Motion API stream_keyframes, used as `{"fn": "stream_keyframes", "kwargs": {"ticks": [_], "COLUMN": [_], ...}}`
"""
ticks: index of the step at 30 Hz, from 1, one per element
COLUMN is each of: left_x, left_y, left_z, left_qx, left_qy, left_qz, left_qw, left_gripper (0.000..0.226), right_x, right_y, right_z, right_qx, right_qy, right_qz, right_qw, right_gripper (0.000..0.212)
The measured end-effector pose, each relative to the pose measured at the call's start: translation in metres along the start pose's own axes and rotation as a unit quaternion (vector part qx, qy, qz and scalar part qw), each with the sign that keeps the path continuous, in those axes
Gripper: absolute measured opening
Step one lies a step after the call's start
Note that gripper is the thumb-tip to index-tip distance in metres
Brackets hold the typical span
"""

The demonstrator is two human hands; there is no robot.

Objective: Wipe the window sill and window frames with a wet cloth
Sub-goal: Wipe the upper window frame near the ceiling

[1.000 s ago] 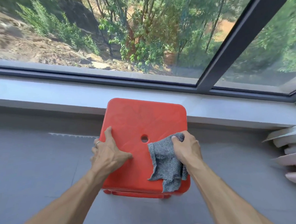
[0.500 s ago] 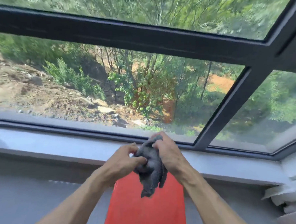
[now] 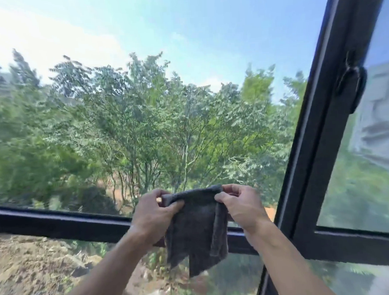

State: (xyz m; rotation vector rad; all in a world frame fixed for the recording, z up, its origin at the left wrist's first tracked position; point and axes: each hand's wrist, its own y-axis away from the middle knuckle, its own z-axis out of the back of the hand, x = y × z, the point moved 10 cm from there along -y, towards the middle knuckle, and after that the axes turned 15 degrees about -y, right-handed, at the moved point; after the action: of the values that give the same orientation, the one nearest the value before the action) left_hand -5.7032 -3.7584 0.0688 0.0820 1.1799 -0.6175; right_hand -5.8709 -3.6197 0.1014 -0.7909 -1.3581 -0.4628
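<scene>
A dark grey cloth (image 3: 194, 228) hangs spread out in front of the window, held up by both hands at its top edge. My left hand (image 3: 153, 213) pinches the cloth's top left corner. My right hand (image 3: 240, 207) pinches the top right corner. Behind the cloth runs the black horizontal window frame bar (image 3: 57, 223). A black slanted frame post (image 3: 323, 127) rises at the right. The window sill is out of view.
A black window handle (image 3: 351, 87) sits on the right frame post. Another black horizontal bar (image 3: 361, 247) crosses the right pane lower down. Trees, bare earth and sky lie beyond the glass.
The view has swung up from the red stool and sill to the upper window. The cloth went from bunched in both hands to held open by its top corners.
</scene>
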Motion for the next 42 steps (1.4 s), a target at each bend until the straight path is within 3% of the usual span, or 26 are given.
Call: {"fn": "stream_keyframes", "kwargs": {"ticks": [5,10,15,22,28,33,38,42], "left_x": [-0.103,-0.188,-0.295,-0.577,-0.735,-0.856,-0.945,-0.987], "left_y": [-0.052,-0.105,-0.163,-0.292,-0.346,-0.358,-0.367,-0.365], "left_z": [0.017,0.023,0.027,0.102,0.164,0.21,0.242,0.24], "left_qx": [-0.011,-0.082,-0.225,-0.378,-0.403,-0.437,-0.437,-0.426], "left_qy": [-0.003,-0.074,-0.224,-0.291,-0.271,-0.263,-0.269,-0.29], "left_qz": [-0.1,-0.213,-0.343,-0.438,-0.474,-0.529,-0.558,-0.583], "left_qw": [0.995,0.971,0.884,0.762,0.735,0.678,0.653,0.628], "left_gripper": [0.011,0.01,0.014,0.026,0.021,0.019,0.008,0.029], "right_x": [0.095,0.177,0.27,0.536,0.705,0.848,0.946,0.982], "right_y": [-0.05,-0.103,-0.184,-0.328,-0.364,-0.371,-0.36,-0.38], "right_z": [0.021,0.039,0.07,0.105,0.111,0.117,0.115,0.109], "right_qx": [-0.037,-0.091,-0.131,-0.166,-0.22,-0.254,-0.306,-0.31], "right_qy": [-0.007,0.024,0.051,0.01,-0.024,-0.004,0.097,0.193], "right_qz": [0.097,0.202,0.273,0.37,0.436,0.494,0.563,0.567], "right_qw": [0.995,0.975,0.952,0.914,0.872,0.832,0.762,0.739], "right_gripper": [0.01,0.012,0.026,0.013,0.012,0.017,0.042,0.069]}}
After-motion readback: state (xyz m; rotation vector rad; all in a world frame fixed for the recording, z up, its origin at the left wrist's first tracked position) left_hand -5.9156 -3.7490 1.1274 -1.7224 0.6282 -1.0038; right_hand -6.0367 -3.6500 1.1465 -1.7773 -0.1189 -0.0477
